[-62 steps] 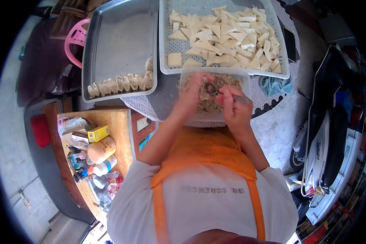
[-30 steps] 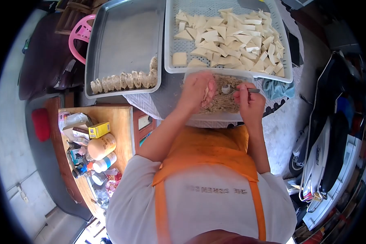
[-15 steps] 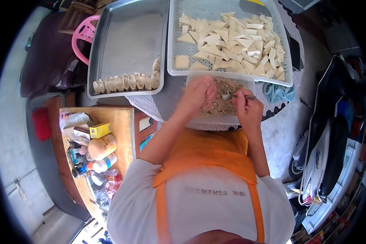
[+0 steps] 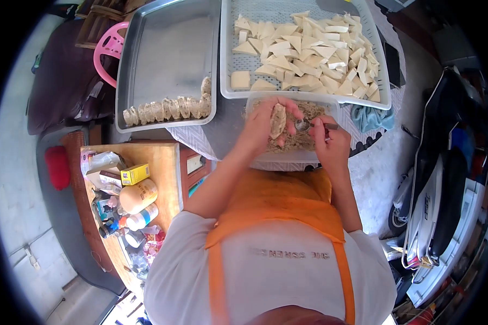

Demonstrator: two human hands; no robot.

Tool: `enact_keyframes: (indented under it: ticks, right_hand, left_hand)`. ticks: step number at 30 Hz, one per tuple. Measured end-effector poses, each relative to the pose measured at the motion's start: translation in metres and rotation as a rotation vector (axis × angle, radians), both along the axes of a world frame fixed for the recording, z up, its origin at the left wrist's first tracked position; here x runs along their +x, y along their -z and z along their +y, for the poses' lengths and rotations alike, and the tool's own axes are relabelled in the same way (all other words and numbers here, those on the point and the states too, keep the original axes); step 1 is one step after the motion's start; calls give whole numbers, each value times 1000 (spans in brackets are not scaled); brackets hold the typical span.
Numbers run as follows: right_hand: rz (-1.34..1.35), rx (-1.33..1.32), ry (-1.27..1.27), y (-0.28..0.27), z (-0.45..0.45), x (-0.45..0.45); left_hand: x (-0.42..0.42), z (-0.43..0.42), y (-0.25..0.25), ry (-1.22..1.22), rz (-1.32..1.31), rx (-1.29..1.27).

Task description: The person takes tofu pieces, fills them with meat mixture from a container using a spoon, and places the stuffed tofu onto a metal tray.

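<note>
My left hand (image 4: 259,125) holds a filled tofu piece (image 4: 278,121) in its palm, over a clear plastic tub (image 4: 287,158) of brownish minced filling (image 4: 305,142). My right hand (image 4: 331,140) grips a metal spoon (image 4: 302,125), its bowl at the filling beside my left fingers. Behind the tub, a pale perforated tray (image 4: 234,60) bears many cut white tofu pieces (image 4: 309,57). To its left lies a metal tray (image 4: 168,59) with a row of filled pieces (image 4: 168,110) along the near edge, bending up at the right corner.
A blue-green cloth (image 4: 367,117) lies right of the tub on the patterned tablecloth. At left, a wooden cabinet top (image 4: 165,184) holds bottles, a yellow box (image 4: 135,174) and packets. A pink plastic handle (image 4: 109,47) sticks out beside the metal tray. A scooter (image 4: 428,200) stands at right.
My left hand has opened from its earlier closed curl, and the filled piece in its palm now shows. The spoon remains in my right hand over the tub. The view has shifted slightly.
</note>
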State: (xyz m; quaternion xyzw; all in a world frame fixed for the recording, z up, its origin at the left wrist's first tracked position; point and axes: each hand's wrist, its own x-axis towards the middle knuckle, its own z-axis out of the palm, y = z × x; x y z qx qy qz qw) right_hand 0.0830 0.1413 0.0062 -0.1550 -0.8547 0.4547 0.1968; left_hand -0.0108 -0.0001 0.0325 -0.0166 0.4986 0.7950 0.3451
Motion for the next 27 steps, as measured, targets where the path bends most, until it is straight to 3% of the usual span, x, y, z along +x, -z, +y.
enact_keyframes:
  ticks: [1, 4, 7, 10, 11, 13, 15, 18, 21, 22, 25, 27]
  right_hand:
    - [-4, 11, -3, 0, 1, 0]
    - [-30, 39, -5, 0, 2, 1]
    - [-42, 19, 16, -3, 2, 4]
    - [-28, -2, 1, -4, -2, 0]
    - [-22, 11, -1, -3, -2, 0]
    - [-27, 24, -16, 0, 0, 1]
    - [-19, 27, -21, 0, 1, 0]
    - [3, 8, -22, -1, 0, -1]
    - [9, -8, -22, -4, -2, -1]
    - [20, -13, -21, -5, -2, -1]
    - [39, 19, -36, 0, 0, 0]
    - [40, 45, -46, 1, 1, 0]
  left_hand:
    - [2, 6, -12, -95, -125, -20]
    - [0, 4, -11, -74, -140, 16]
    - [-9, -15, 12, 261, 134, -36]
    - [-30, -36, 12, -61, 30, 254]
    - [-42, -41, 10, -213, 154, 79]
    - [-76, -61, -2, -276, 385, 80]
    - [-111, -82, -3, -370, 419, -274]
    - [-180, -126, 63, -292, 899, -512]
    - [-185, -147, 61, 45, 798, -828]
    - [-183, -147, 60, 73, 880, -892]
    - [-182, -152, 57, 58, 1019, -1012]
    - [-183, -159, 55, 267, 960, -982]
